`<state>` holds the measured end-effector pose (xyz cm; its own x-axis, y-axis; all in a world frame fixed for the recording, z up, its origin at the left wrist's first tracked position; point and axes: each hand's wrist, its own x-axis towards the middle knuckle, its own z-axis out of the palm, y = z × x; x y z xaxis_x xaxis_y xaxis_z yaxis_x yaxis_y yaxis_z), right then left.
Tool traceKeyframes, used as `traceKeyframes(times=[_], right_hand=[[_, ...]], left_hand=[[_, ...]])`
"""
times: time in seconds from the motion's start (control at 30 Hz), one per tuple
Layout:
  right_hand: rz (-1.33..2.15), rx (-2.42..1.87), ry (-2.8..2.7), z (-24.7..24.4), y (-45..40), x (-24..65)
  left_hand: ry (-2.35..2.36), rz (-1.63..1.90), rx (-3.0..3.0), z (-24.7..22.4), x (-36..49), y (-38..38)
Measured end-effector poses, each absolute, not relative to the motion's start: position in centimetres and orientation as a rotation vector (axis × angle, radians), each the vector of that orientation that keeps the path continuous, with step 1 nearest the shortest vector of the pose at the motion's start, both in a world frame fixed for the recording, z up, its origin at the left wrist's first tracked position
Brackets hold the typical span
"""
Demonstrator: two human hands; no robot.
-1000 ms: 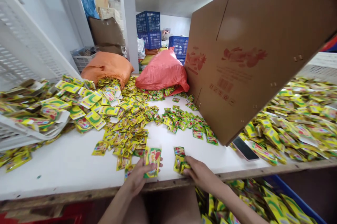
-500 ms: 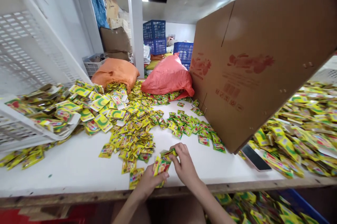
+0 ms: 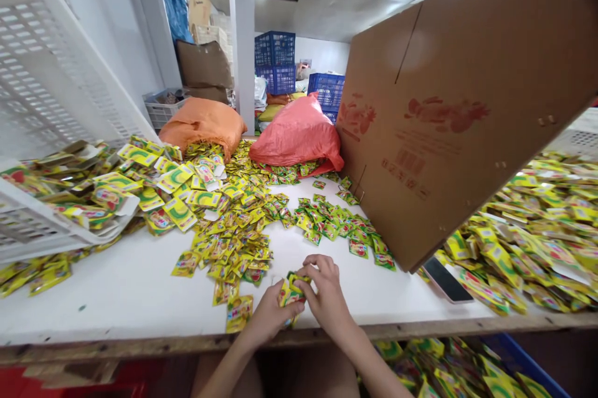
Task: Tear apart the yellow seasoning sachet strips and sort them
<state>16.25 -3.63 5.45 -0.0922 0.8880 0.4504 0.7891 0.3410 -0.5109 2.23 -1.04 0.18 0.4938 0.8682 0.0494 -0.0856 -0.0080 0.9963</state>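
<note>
My left hand (image 3: 270,316) is wrapped round a small yellow-and-green printed carton (image 3: 286,294), holding it tilted just above the table's front edge. My right hand (image 3: 323,289) has its fingers curled at the carton's upper end, gripping a green-and-yellow sachet (image 3: 298,283); fingers partly hide it, so how far it sits inside the carton I cannot tell. Left of my hands spreads a heap of yellow sachets (image 3: 238,230), with one sachet (image 3: 240,312) lying by my left wrist. Green sachets (image 3: 331,223) are scattered beyond my right hand.
A white crate (image 3: 51,233) lies tipped at left, spilling flat cartons (image 3: 175,178). Orange (image 3: 203,124) and red (image 3: 299,133) sacks sit behind. At right, a large cardboard box (image 3: 434,118) leans beside a phone (image 3: 447,281) and piled cartons (image 3: 523,248). More cartons (image 3: 434,364) lie below the table edge.
My right hand has lowered slightly and closed in on the carton, bringing the sachet against its upper end. My left hand has shifted slightly right with the carton. The view has shifted slightly.
</note>
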Motion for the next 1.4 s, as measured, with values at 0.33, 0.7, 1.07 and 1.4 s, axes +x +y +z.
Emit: traceKeyframes(times=[0.33,0.7,1.07,1.4], right_hand=[[0.510,-1.366,-1.883,3.7,-4.2,14.6],[0.686,-1.281,-1.443,-0.1,-4.2,13.9],[0.646,-1.234,-1.542,1.2,-3.3,13.7],[0.660,-1.156,-1.633,2.1,-4.1,13.3]], left_hand=[[0.732,1.049,1.291,-0.8,0.6,-0.7],[0.917,1.139,1.288,-0.3,-0.5,-2.3],[0.981,1.248,1.380,-0.3,-1.5,-1.6],[1.055,1.193,1.528,1.2,-1.9,-2.2]])
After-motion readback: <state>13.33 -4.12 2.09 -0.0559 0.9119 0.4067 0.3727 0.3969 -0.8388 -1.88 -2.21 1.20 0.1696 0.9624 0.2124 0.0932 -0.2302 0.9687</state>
